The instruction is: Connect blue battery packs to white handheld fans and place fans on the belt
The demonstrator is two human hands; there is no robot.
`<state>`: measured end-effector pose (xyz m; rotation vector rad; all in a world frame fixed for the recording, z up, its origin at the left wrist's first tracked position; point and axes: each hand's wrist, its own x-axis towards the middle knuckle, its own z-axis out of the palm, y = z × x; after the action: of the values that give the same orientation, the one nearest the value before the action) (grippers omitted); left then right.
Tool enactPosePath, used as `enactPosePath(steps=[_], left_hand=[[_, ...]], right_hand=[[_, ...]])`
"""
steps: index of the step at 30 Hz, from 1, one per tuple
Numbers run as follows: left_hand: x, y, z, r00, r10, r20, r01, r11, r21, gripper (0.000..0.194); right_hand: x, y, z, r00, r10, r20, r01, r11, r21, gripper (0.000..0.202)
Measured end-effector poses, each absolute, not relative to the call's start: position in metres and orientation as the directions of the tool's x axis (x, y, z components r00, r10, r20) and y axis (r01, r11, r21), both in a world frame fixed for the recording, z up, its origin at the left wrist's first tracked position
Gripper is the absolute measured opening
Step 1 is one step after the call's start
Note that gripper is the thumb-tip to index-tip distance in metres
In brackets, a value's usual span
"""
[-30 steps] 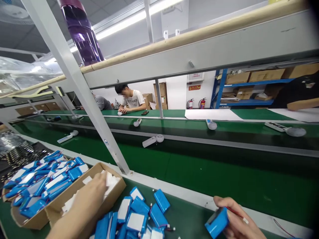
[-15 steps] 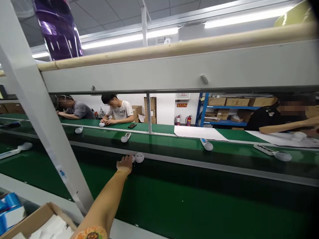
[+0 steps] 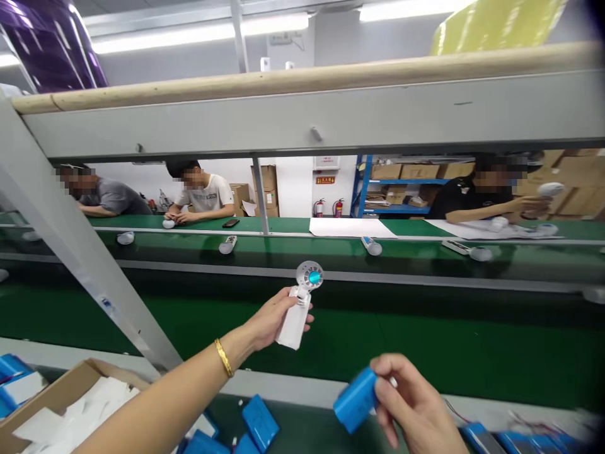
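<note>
Open green belt ahead; beam above, post to the left, packs below.
The green belt (image 3: pixel 449 340) leaves wide room ahead of the right hand (image 3: pixel 409 403). Between it and the left hand (image 3: pixel 269 321) a gap opens, narrowed by the white fan (image 3: pixel 293 328) and the blue battery (image 3: pixel 355 401). A slanted post (image 3: pixel 118 302) bars the way leftward; a white beam (image 3: pixel 302 123) spans overhead, the space under it split by a thin upright (image 3: pixel 260 195). A pale rail (image 3: pixel 293 381) edges the belt's near side. A carton (image 3: pixel 66 386) and loose blue packs (image 3: pixel 259 422) crowd the lower left, more packs (image 3: pixel 515 442) the lower right.
</note>
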<state>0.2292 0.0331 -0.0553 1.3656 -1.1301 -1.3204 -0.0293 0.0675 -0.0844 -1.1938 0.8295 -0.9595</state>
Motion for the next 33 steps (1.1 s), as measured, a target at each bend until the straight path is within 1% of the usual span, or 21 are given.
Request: enactPosePath(steps=[2,4,7,9,11,13,17,21,24,26,28,31,33], left_hand=[[0.189,0.054,-0.050,-0.095,-0.985,-0.146,0.196,-0.162,0.967,0.030],[0.156,0.070,-0.048,-0.139,-0.983,-0.117,0.344,-0.159,0.925,0.029],[0.122,0.088,-0.047,-0.162,-0.984,-0.071,0.404,-0.132,0.905,0.027],[0.109,0.096,-0.046,-0.198,-0.979,-0.048,0.428,-0.130,0.894,0.029],[0.100,0.103,-0.044,-0.224,-0.974,-0.032,0.450,-0.133,0.883,0.030],[0.095,0.109,-0.042,-0.222,-0.975,-0.018,0.485,-0.126,0.865,0.029],[0.087,0.114,-0.043,-0.185,-0.983,0.014,0.571,-0.095,0.815,0.025],[0.081,0.115,-0.046,-0.153,-0.988,0.011,0.638,-0.090,0.765,0.022],[0.078,0.113,-0.048,-0.111,-0.994,0.020,0.648,-0.057,0.759,0.022],[0.078,0.107,-0.051,-0.071,-0.997,0.013,0.588,-0.032,0.808,0.023],[0.082,0.094,-0.058,-0.023,-0.999,-0.027,0.487,-0.034,0.872,0.022],[0.097,0.060,-0.078,0.079,-0.986,-0.146,0.339,-0.112,0.934,0.021],[0.113,0.033,-0.096,0.185,-0.957,-0.223,0.251,-0.174,0.952,0.023]], right_hand=[[-0.030,0.072,-0.069,0.330,-0.940,0.083,0.177,-0.025,-0.984,0.031],[-0.034,0.077,-0.058,0.292,-0.936,0.199,0.155,-0.159,-0.975,0.024],[-0.042,0.083,-0.055,0.311,-0.865,0.393,0.046,-0.400,-0.916,0.011],[-0.048,0.087,-0.057,0.354,-0.800,0.485,-0.029,-0.527,-0.849,0.008],[-0.052,0.091,-0.060,0.378,-0.757,0.532,-0.063,-0.595,-0.802,0.011],[-0.054,0.095,-0.062,0.364,-0.733,0.574,-0.064,-0.635,-0.770,0.012],[-0.051,0.098,-0.066,0.290,-0.693,0.661,-0.071,-0.704,-0.707,0.014],[-0.044,0.094,-0.071,0.197,-0.658,0.727,-0.166,-0.753,-0.637,0.014],[-0.041,0.089,-0.071,0.226,-0.647,0.728,-0.311,-0.756,-0.576,0.016],[-0.039,0.084,-0.071,0.275,-0.685,0.675,-0.412,-0.718,-0.561,0.016],[-0.037,0.080,-0.076,0.309,-0.729,0.611,-0.472,-0.675,-0.567,0.015],[-0.038,0.085,-0.089,0.313,-0.794,0.521,-0.468,-0.606,-0.643,0.027],[-0.043,0.100,-0.099,0.385,-0.830,0.403,-0.431,-0.549,-0.716,0.025]])
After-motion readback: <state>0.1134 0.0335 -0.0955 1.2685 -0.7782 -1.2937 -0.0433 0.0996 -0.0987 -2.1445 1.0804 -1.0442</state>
